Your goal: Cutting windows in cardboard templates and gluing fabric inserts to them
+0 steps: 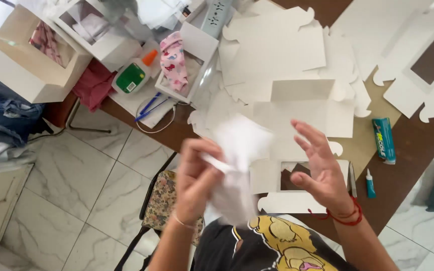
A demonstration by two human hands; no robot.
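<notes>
A brown table [408, 145] over pale marble floor is strewn with flat white card cut-outs; the left hand [197, 175] is pinched shut on a blurred white sheet [239, 150], tissue or thin paper by the look of it, held in the air above the table's near edge; the right hand [322, 170] hovers beside it, fingers spread and holding nothing. Judged from this, a firm pinch at the sheet's edge with the free hand steadying it would keep it from crumpling. Just beyond lies a windowed box blank [297, 185]; a small glue tube [370, 183] and a teal tube box [384, 139] lie to the right; farther left stand a glue bottle [134, 75] and open white boxes [21, 65] holding pink cloth, crowding the space.
</notes>
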